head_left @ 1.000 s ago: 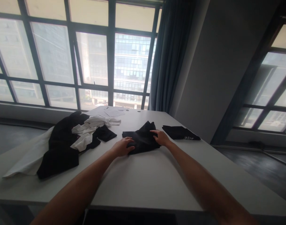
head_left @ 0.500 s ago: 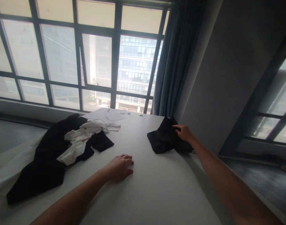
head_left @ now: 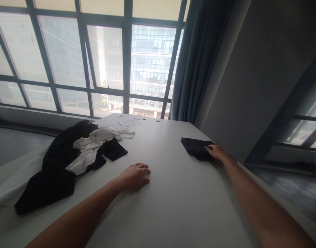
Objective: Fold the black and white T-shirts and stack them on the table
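Note:
My left hand (head_left: 134, 176) rests on the white table (head_left: 152, 217), its fingers loosely stretched and holding nothing. A black garment (head_left: 195, 147), folded into a flat bundle, lies near the table's right edge. On its right part is my right hand (head_left: 217, 152), fingers stretched over the cloth; its other fingers are partly hidden. To the left of my left hand, a heap of black clothes (head_left: 48, 189) spreads along the table. A crumpled white garment (head_left: 87, 156) lies on top of that heap.
White paper sheets (head_left: 119, 121) lie at the table's far end, near two dark round holes. Beyond stand large windows (head_left: 152, 62) and a blue-grey curtain (head_left: 191, 65). A grey wall (head_left: 256, 79) rises on the right.
The black garment on the right was partly raised and spread; now it lies lower, folded and farther right. My right hand has moved right and down with it. My left hand stays on the table.

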`<state>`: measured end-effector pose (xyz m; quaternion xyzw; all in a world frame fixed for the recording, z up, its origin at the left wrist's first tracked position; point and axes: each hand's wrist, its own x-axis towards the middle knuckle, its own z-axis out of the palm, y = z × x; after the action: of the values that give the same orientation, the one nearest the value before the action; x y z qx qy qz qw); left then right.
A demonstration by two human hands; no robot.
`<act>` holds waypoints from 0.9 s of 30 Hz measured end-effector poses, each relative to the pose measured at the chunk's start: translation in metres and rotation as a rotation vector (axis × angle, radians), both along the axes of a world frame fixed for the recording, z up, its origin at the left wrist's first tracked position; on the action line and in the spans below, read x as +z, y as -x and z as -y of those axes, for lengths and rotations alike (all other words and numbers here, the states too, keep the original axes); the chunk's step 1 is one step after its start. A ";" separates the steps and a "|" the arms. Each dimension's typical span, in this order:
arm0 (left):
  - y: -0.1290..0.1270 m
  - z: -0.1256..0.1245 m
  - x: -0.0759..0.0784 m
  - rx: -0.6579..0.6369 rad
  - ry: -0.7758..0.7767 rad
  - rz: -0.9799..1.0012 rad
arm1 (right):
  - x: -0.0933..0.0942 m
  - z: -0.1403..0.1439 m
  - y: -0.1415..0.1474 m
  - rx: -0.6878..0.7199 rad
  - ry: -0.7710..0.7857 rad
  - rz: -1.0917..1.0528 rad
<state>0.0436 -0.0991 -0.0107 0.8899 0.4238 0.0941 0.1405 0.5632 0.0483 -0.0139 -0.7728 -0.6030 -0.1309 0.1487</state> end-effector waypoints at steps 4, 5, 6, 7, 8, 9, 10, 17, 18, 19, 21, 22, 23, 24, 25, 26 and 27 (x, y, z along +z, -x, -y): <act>-0.001 -0.001 -0.005 -0.016 -0.045 0.003 | -0.010 0.010 0.063 0.122 0.144 -0.012; -0.001 -0.001 -0.006 -0.019 -0.054 0.003 | -0.009 0.013 0.077 0.167 0.148 0.020; -0.001 -0.001 -0.007 -0.021 -0.059 0.001 | -0.008 0.016 0.091 0.207 0.155 0.054; -0.001 -0.001 -0.008 -0.021 -0.060 -0.002 | -0.007 0.018 0.102 0.239 0.164 0.085; -0.001 -0.001 -0.009 -0.020 -0.056 -0.007 | -0.005 0.021 0.112 0.256 0.176 0.112; -0.001 -0.001 -0.009 -0.021 -0.047 -0.015 | -0.004 0.023 0.119 0.261 0.182 0.137; 0.000 -0.001 -0.010 -0.024 -0.037 -0.024 | -0.003 0.025 0.124 0.260 0.181 0.164; 0.002 -0.006 -0.020 -0.040 -0.030 -0.019 | 0.012 0.042 0.099 0.090 0.073 0.331; 0.001 -0.007 -0.022 -0.042 -0.033 -0.019 | 0.014 0.045 0.094 0.045 0.072 0.324; 0.001 -0.007 -0.023 -0.042 -0.038 -0.019 | 0.015 0.047 0.090 0.011 0.081 0.308; 0.001 -0.010 -0.023 -0.055 -0.054 -0.012 | 0.016 0.050 0.090 -0.007 0.097 0.267; 0.002 -0.013 -0.021 -0.067 -0.061 -0.008 | 0.015 0.051 0.095 0.009 0.094 0.248; 0.004 -0.017 -0.017 -0.073 -0.065 -0.008 | 0.015 0.052 0.103 0.039 0.088 0.233; 0.006 -0.022 -0.013 -0.066 -0.065 -0.019 | 0.015 0.052 0.113 0.078 0.087 0.219; 0.010 -0.030 -0.007 -0.044 -0.062 -0.043 | 0.014 0.053 0.126 0.125 0.107 0.200; 0.014 -0.038 -0.001 0.001 -0.061 -0.077 | 0.014 0.054 0.139 0.175 0.146 0.177; 0.020 -0.046 0.004 0.064 -0.067 -0.121 | 0.013 0.054 0.153 0.225 0.200 0.150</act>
<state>0.0235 -0.0526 -0.0065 0.8841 0.4563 0.0588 0.0819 0.4105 -0.0062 -0.0009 -0.6995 -0.7050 -0.1100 0.0392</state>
